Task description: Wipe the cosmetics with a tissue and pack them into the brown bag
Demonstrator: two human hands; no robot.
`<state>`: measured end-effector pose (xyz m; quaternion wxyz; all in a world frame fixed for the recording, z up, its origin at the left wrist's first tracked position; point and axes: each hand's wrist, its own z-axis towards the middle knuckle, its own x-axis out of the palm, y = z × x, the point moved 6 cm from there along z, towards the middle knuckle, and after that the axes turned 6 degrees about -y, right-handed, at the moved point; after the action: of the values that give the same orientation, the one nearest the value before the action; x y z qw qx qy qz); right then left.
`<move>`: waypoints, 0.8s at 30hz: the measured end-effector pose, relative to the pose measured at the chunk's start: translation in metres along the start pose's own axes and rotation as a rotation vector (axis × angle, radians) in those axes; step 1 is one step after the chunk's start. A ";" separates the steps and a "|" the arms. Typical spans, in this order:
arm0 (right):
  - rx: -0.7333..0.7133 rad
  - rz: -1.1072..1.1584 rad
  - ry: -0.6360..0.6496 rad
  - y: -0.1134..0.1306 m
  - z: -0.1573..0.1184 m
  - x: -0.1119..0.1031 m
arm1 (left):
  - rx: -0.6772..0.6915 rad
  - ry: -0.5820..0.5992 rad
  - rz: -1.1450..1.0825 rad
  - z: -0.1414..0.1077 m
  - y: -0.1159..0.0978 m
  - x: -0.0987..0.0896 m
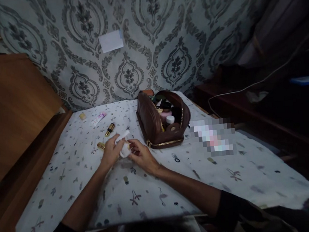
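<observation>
A crumpled white tissue or wipe (125, 151) is held between my two hands, low over the patterned cloth. My left hand (110, 154) is closed on its left side. My right hand (144, 157) pinches at its right edge, where a small yellowish spot shows; I cannot make out whether that is a separate object. Just beyond my left hand lie a black and gold lipstick-like tube (110, 129) and a gold tube (101, 146), partly covered by that hand. An unzipped brown bag (150, 122) stands beyond my right hand, holding several cosmetics and a white-capped container (170, 120).
A pink and white tube (99, 118) and a small yellow item (82, 116) lie at the table's far left. Wooden furniture (12, 118) borders the left side. A blurred-out packet (213, 135) lies right of the bag. A white cable (252, 85) runs at the right.
</observation>
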<state>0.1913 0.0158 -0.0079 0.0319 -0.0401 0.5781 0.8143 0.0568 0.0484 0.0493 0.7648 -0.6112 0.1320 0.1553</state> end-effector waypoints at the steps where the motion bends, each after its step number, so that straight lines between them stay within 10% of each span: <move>1: -0.003 -0.009 -0.014 -0.001 0.000 0.000 | 0.052 0.022 0.047 -0.005 -0.004 0.005; 16: 0.168 0.419 0.020 -0.001 0.003 0.005 | -0.083 0.089 -0.219 -0.005 0.022 0.019; 24: 0.361 0.565 -0.053 -0.007 0.001 0.003 | 0.420 0.121 0.046 -0.024 -0.006 0.025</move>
<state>0.1887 0.0187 -0.0144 -0.1736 0.1490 0.7003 0.6762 0.0817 0.0261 0.0402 0.8621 -0.4437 0.2212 0.1048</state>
